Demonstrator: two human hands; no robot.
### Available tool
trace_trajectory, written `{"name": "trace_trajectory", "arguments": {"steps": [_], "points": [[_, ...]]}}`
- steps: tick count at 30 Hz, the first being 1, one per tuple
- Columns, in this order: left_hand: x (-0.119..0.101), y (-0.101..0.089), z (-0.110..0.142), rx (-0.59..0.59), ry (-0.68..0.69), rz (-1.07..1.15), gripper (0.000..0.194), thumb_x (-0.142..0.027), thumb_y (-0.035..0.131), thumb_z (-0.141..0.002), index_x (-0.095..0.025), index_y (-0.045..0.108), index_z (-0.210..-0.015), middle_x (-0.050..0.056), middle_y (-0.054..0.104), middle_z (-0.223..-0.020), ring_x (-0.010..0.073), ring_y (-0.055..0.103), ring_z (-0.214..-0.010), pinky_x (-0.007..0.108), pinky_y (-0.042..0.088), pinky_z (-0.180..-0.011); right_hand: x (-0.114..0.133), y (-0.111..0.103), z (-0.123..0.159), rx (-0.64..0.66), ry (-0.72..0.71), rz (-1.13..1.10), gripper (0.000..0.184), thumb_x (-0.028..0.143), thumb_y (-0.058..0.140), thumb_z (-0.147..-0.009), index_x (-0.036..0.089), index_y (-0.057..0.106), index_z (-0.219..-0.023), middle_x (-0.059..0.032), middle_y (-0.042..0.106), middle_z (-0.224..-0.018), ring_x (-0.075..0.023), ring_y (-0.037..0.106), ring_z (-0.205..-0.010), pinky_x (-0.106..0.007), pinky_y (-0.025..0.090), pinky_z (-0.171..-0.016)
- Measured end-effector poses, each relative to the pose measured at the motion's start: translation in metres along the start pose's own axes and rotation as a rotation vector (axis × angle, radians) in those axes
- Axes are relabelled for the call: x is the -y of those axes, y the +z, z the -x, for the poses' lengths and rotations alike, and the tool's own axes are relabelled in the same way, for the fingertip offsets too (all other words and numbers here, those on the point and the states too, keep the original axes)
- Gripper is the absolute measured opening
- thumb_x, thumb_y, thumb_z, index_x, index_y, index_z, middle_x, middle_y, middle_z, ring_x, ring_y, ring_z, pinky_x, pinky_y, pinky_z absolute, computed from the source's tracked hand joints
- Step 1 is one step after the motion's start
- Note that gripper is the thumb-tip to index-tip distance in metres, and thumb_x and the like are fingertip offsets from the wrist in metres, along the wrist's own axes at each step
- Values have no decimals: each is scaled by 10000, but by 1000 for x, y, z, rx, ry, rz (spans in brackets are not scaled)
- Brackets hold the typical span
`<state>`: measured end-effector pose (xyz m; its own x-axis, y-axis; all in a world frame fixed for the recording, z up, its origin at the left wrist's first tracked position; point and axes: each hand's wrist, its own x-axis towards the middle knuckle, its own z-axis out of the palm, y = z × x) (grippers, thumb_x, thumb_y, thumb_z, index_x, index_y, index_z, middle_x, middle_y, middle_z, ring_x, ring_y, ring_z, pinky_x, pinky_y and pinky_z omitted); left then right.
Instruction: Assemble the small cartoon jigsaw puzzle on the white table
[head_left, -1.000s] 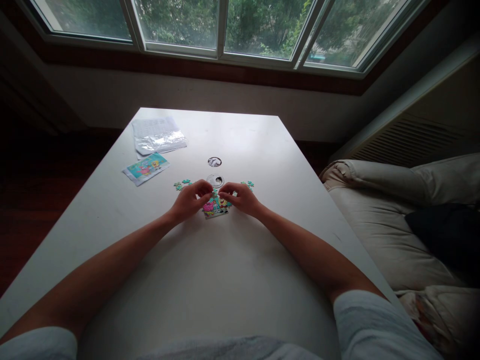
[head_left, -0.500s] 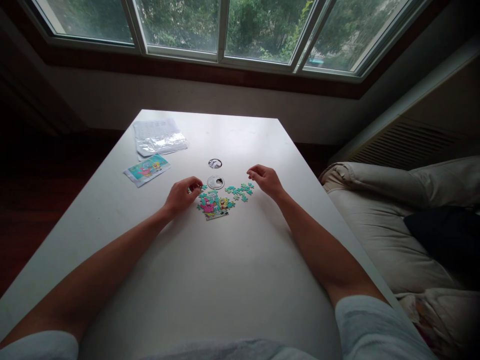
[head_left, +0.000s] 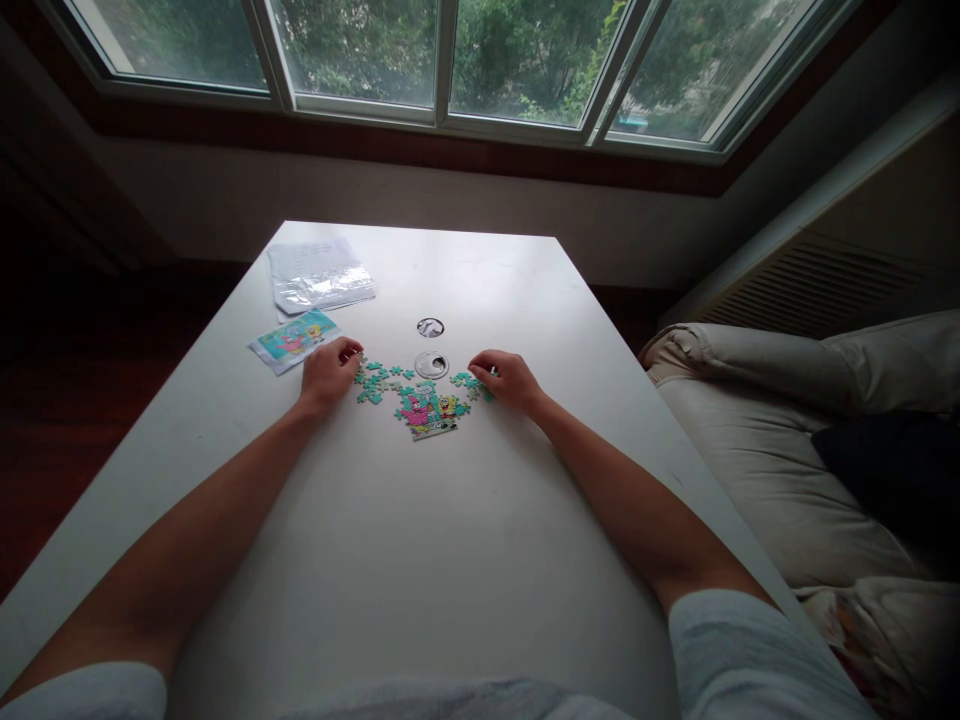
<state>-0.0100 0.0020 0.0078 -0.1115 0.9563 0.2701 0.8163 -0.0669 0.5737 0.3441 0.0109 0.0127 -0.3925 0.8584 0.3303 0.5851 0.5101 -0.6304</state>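
A partly joined jigsaw puzzle [head_left: 424, 410] with pink and yellow cartoon figures lies flat on the white table. Several loose teal pieces [head_left: 373, 384] are scattered to its left, beside the fingertips of my left hand [head_left: 328, 374]. That hand's fingers are curled into a pinch; whatever sits between them is too small to tell. Over a second cluster of teal pieces [head_left: 460, 380], right of the puzzle, is my right hand [head_left: 511, 382]. Its thumb and index finger are pressed together, their contents hidden, and the hand covers part of this cluster.
A picture card [head_left: 292, 338] of the same cartoon lies just behind my left hand. Farther back are papers in a clear plastic sleeve [head_left: 319, 275]. Two round inserts [head_left: 431, 365] [head_left: 430, 327] are in the tabletop [head_left: 420, 560]. A cushioned sofa [head_left: 757, 450] stands at the right.
My left hand has moved left, away from the puzzle's edge, uncovering the loose pieces there. My right hand has come left and nearer, over the right-hand pieces.
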Motion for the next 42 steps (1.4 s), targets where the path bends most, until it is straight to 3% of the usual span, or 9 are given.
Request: {"name": "trace_trajectory", "arguments": {"steps": [20, 26, 28, 32, 42], "points": [[-9, -1, 4, 68, 86, -75, 240, -295, 571, -848, -223, 734, -1009, 34, 743, -879, 205, 659, -828, 315, 474, -805, 13, 15, 5, 52, -89, -12, 146, 275, 613, -930, 213, 743, -910, -33, 689, -831, -159, 562, -736, -285, 421, -720], [-15, -5, 8, 33, 191, -174, 235, -290, 528, -900, -207, 722, -1001, 70, 704, -974, 224, 634, -899, 354, 456, -878, 13, 15, 5, 58, -93, -7, 145, 269, 611, -934, 213, 742, -905, -36, 686, -829, -161, 556, -738, -285, 419, -720], [-21, -11, 9, 81, 310, -241, 252, -312, 504, -929, -209, 728, -982, 90, 697, -1012, 249, 624, -965, 373, 447, -889, 13, 15, 5, 58, -97, -6, 142, 268, 613, -934, 214, 741, -904, -36, 686, -829, -161, 557, -738, -286, 419, -721], [-35, -26, 11, 305, 568, -407, 269, -324, 492, -943, -232, 745, -960, 99, 707, -1007, 275, 613, -980, 409, 428, -888, 12, 14, 6, 58, -100, -6, 139, 267, 616, -933, 218, 742, -904, -38, 689, -832, -167, 562, -749, -290, 421, -727], [-61, -27, 27, 355, 569, -521, 211, -313, 556, -905, -216, 743, -896, 115, 701, -953, 287, 622, -941, 406, 419, -822, 10, 14, 6, 58, -106, -2, 142, 261, 614, -929, 214, 746, -907, -43, 696, -844, -170, 565, -751, -297, 429, -737]]}}
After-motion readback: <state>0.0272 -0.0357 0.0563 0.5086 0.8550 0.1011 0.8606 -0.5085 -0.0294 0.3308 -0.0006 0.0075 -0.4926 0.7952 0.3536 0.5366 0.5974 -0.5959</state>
